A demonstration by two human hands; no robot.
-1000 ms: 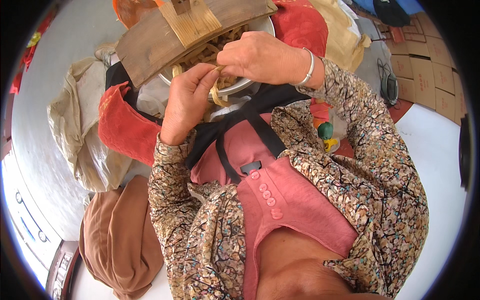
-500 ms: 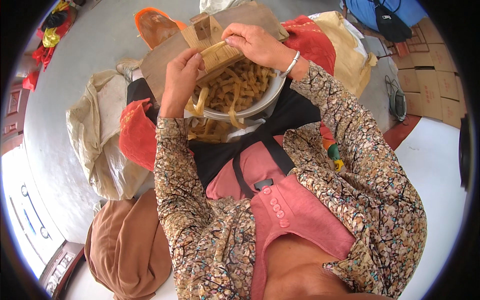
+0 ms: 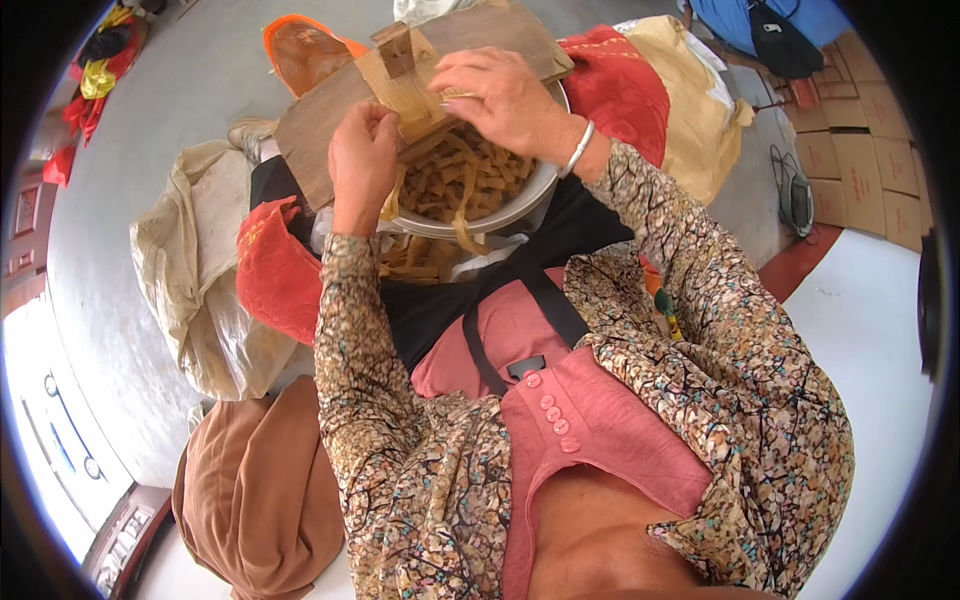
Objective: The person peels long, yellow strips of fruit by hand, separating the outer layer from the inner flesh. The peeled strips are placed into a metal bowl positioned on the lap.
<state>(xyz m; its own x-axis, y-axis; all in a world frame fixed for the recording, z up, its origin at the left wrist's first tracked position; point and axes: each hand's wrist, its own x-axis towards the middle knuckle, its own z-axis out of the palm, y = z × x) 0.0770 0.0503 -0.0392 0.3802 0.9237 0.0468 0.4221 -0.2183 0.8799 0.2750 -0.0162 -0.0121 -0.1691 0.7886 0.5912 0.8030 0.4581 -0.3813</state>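
My left hand (image 3: pixel 364 155) is closed, fingers curled, on a yellowish flat strip (image 3: pixel 392 203) whose tail hangs below it. It is at the near edge of a brown wooden board (image 3: pixel 325 125). My right hand (image 3: pixel 505 98), slightly blurred, pinches a thin yellowish piece between thumb and fingers beside a pale wooden block (image 3: pixel 400 85) on the board. The block has a slot-like hollow at its top. Under the board is a round metal basin (image 3: pixel 535 195) full of short cut pieces (image 3: pixel 465 180) of the strip, one longer strip draped over its rim.
Red cloth (image 3: pixel 275 265) lies left of the basin, with a pale sack (image 3: pixel 205 270) beyond it. An orange scoop-shaped container (image 3: pixel 305 50) stands behind the board. Another red cloth (image 3: pixel 615 90) and a tan sack (image 3: pixel 690 110) are at the right, before stacked cartons (image 3: pixel 865 160).
My right hand has shifted slightly left and its fingers have spread over the block. My left hand has drawn a little left and down; the strip no longer visibly spans between them.
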